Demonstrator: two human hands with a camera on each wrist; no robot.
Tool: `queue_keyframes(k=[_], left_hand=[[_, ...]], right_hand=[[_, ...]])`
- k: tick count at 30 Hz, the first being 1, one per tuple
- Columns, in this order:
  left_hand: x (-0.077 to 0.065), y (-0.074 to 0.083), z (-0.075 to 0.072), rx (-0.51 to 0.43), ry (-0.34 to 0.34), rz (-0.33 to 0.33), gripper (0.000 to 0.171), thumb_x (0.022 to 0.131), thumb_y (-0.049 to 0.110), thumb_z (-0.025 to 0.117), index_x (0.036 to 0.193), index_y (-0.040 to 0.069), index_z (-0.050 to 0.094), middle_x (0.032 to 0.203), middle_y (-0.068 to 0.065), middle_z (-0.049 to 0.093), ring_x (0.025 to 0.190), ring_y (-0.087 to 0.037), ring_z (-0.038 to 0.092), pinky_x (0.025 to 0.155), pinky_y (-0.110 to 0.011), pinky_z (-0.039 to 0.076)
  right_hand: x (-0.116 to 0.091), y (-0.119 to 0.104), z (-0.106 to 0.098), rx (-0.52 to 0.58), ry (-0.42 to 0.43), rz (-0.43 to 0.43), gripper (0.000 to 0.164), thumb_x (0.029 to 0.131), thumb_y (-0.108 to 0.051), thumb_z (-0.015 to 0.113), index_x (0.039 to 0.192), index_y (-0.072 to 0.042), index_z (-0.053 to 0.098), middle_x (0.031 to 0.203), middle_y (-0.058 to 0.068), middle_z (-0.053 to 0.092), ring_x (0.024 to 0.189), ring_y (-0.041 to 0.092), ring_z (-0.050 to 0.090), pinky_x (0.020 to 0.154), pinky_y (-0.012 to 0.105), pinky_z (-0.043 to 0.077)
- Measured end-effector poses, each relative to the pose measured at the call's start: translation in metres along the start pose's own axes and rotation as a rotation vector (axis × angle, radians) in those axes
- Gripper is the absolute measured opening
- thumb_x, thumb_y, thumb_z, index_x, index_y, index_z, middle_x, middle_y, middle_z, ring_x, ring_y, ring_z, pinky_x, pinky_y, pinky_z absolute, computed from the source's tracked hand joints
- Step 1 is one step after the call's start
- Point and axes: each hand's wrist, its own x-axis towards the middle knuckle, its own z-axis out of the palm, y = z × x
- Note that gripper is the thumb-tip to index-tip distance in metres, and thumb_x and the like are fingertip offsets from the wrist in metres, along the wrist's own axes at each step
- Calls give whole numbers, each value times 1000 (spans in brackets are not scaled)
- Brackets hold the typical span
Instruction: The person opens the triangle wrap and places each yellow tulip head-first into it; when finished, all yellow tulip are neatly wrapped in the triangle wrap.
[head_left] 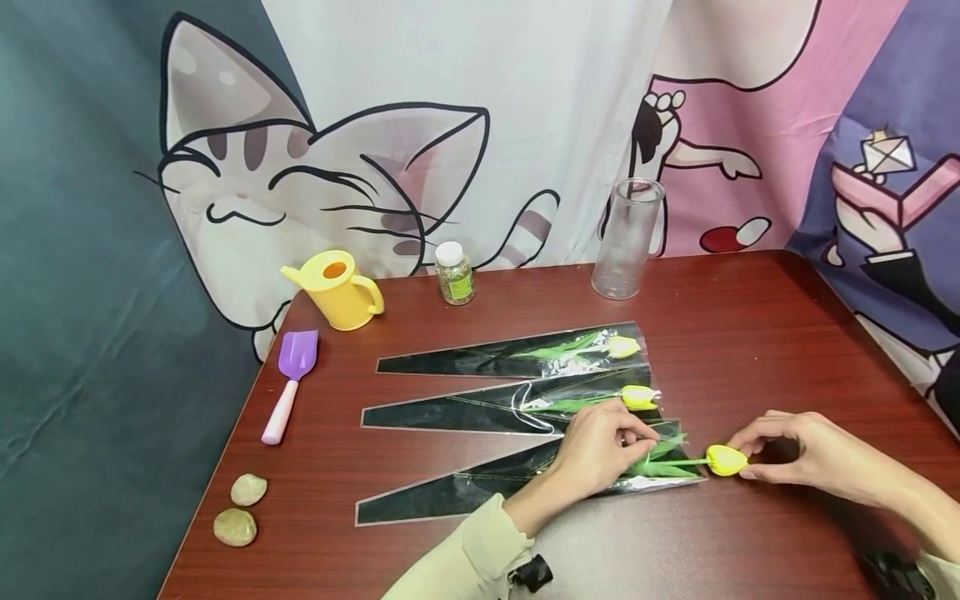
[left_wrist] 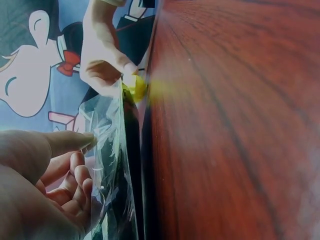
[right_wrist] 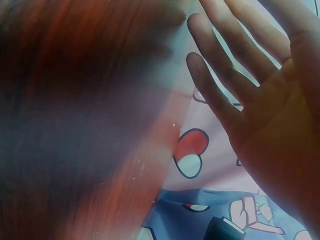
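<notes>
Three clear-fronted, black-backed flower sleeves lie side by side on the table. My left hand pinches the film at the mouth of the nearest sleeve; in the left wrist view its thumb and finger meet at the film. A yellow tulip lies with its green leaves in that sleeve and its head beyond the mouth. My right hand pinches the tulip's head between thumb and fingers. The middle sleeve and the far sleeve each hold a yellow tulip.
At the back of the table stand a yellow watering can, a white-capped jar and a ribbed glass vase. A purple shovel and two stones lie along the left edge. A printed curtain hangs behind.
</notes>
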Motion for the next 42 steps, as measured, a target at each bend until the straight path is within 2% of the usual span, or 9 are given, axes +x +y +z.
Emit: queue_keyframes(k=[4,8,15,25,32,38,42], left_hand=[[0,0,0,-9,3,5,4,83,27,79,86,28,80,70,20,48,57,15,35,58,-6,31],[1,0,-1,-19,14,27,4,83,27,79,86,27,80,70,19,47,57,15,36,57,-6,32],[2,3,-1,-45,19,53,4,83,25,80,87,25,80,70,17,47,56,15,36,56,-5,33],[1,4,-1,-37,3,52,5,82,24,80,87,25,80,70,16,48,57,14,36,56,-5,33],[2,4,0,6,-62,70,5,84,26,79,88,26,80,71,18,49,57,14,36,56,-6,32],[9,6,-2,118,-152,134,6,87,30,76,91,30,80,72,19,50,58,13,38,56,-7,32],[12,6,-4,190,-225,140,13,88,34,75,100,32,78,72,20,49,59,11,39,54,-8,32]], right_hand=[[7,-5,-2,-16,23,-21,42,68,-17,91,102,-32,72,94,-20,68,84,0,59,73,12,42],[18,-12,0,43,16,-37,40,71,-16,89,105,-29,73,96,-17,68,87,2,60,75,13,43],[36,-19,16,158,-19,-84,34,76,-15,85,106,-26,74,94,-13,67,83,5,59,70,19,45],[40,-18,29,194,-33,-130,28,77,-15,84,100,-27,72,86,-13,61,76,6,56,64,20,43],[34,-15,21,234,-99,-133,30,80,-8,81,106,-21,73,89,-12,65,78,5,60,66,19,47],[25,-13,10,148,-38,-106,36,77,-1,81,105,-23,74,91,-12,66,77,3,60,63,19,43],[23,-14,2,69,5,-86,37,74,-1,83,102,-25,75,90,-13,67,76,2,59,63,17,42]])
